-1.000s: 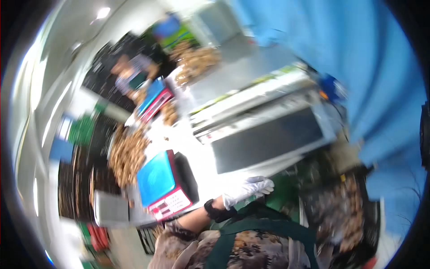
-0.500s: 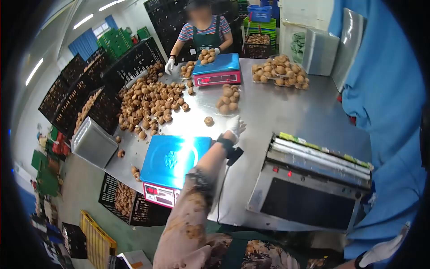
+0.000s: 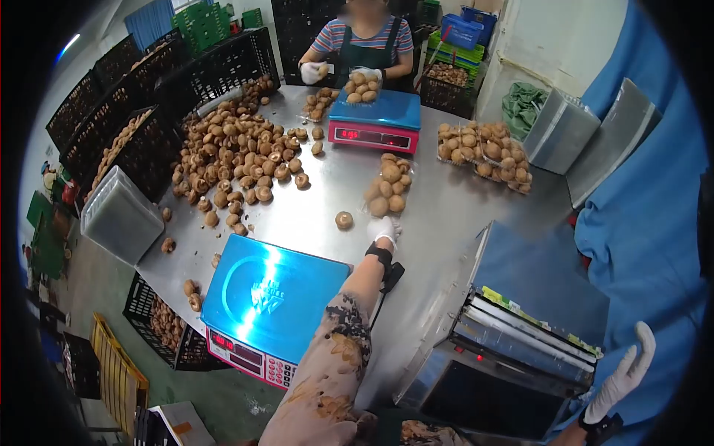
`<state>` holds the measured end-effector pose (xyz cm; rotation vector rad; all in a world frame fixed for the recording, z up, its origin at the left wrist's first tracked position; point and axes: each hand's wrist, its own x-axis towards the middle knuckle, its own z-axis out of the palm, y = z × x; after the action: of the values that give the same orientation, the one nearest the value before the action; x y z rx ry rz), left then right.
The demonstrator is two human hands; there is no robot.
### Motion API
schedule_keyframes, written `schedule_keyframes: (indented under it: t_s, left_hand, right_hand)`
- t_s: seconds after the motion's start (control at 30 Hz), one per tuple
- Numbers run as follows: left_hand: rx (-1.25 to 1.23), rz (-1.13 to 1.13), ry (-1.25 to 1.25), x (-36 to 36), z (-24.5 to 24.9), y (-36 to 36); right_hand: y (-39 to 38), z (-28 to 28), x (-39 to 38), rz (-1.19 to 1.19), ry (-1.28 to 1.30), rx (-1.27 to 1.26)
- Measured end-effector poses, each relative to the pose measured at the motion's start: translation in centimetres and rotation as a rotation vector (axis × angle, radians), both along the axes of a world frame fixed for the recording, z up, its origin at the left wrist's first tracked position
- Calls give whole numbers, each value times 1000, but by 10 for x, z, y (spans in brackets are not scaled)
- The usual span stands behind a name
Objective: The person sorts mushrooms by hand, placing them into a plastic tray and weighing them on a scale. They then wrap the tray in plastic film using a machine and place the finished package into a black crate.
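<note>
Head view: our left hand [image 3: 384,230], gloved, is at the near end of a clear mushroom pack [image 3: 387,187] on the metal surface [image 3: 439,201]. Fingers look to be touching the film; we cannot tell if they have closed on it. Our right hand [image 3: 623,383], also gloved, is open, thumb apart from the fingers, holding nothing, just beside the sealing machine [image 3: 494,394].

Around the pack: 1 loose mushroom [image 3: 343,220] to its left, the far scale [image 3: 375,119] beyond it, the near scale [image 3: 271,286] on our side, stacked packs [image 3: 485,152] off to the right. Across from us, 1 co-worker [image 3: 362,44] holds another pack [image 3: 362,88] over the far scale.

Risks, our read: a pinch on only the near end could let the pack sag and spill, since the caps are round and the film looks thin. A low drag could snag the black plug-like piece [image 3: 393,276] by our left wrist, or knock the loose mushroom. Our sleeve [image 3: 327,379] runs close along the near scale, so a dropped forearm could upset its reading. The right hand could bump the machine's edge if we watch only the left.
</note>
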<state>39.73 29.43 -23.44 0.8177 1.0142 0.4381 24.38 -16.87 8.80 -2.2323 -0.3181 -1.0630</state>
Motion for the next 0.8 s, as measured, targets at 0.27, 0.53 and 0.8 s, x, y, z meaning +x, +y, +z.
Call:
schedule_keyframes:
  t_s: [0.27,0.53,0.8]
  left_hand:
    - [58,-188,41,-106,27,-75]
    - [152,-346,133,-210,51,-118]
    - [132,-380,147,-243,50,-123]
  right_hand:
    - [30,-11,49,473,187,-179]
    - [122,-45,105,748,370,-412]
    - [249,-138,188,703,387,-1154]
